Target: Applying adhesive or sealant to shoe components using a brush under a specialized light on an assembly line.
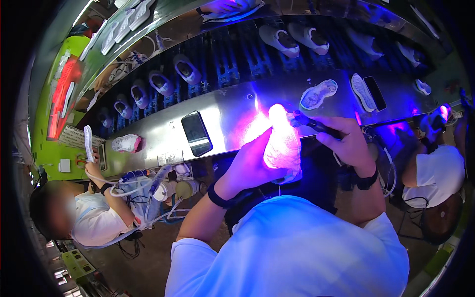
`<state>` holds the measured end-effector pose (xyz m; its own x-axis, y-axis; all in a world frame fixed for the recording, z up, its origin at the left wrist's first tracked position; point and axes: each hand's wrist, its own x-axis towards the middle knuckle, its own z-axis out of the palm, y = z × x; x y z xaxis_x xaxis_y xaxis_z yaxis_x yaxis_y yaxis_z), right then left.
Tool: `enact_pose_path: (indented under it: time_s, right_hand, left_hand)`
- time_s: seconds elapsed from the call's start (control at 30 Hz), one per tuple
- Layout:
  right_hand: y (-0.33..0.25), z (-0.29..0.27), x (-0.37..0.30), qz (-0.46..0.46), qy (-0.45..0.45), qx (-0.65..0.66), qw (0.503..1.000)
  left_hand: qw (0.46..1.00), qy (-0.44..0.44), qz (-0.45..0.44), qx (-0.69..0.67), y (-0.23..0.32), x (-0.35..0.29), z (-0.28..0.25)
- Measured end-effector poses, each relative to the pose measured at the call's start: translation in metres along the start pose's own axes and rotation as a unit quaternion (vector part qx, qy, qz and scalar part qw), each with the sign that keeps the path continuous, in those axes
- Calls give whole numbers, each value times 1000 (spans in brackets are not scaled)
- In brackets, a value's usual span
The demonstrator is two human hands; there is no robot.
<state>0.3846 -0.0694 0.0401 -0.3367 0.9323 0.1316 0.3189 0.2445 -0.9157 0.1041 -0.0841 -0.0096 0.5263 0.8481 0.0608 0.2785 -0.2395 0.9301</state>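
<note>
Under a strong pink-violet glow, a shoe [283, 148] stands out in front of me at the bench edge, its details washed out by the light. My left hand [253, 162] is closed around the shoe's left side. In my right hand [350, 142] is a black-handled brush [320, 127], its tip against or very close to the shoe's upper right side; the glare hides whether they touch. A shoe sole [318, 94] lies on the bench beyond the brush.
On the metal bench [227, 106] lie a phone [197, 133], a second phone [374, 93] and a pale sole [362, 92]. Behind them runs a dark conveyor [225, 62] carrying several shoes [187, 69]. People work at left [106, 218] and right [433, 173].
</note>
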Motion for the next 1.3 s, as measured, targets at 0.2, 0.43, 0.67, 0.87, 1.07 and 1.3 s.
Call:
enact_pose_path:
  time_s: [0.2, 0.43, 0.67, 0.87, 1.07, 1.3]
  right_hand:
    - [17, -12, -4, -27, -26, 17, 999]
    - [35, -11, -2, 42, -24, 17, 999]
    - [62, -7, 1, 18, -10, 3, 1000]
    - [76, -11, -34, 94, -77, 47, 991]
    - [61, 0, -5, 62, 44, -60, 995]
    - [52, -14, -53, 108, -111, 39, 987]
  left_hand:
    - [996, -21, -75, -51, 4, 2, 4]
    - [954, -27, -153, -256, 5, 18, 9]
    - [920, 0, -202, -336, -3, 31, 10]
    - [900, 17, -233, -367, -10, 31, 7]
    - [949, 13, -180, -260, 2, 36, 16]
    - [930, 37, -182, -317, -13, 19, 7]
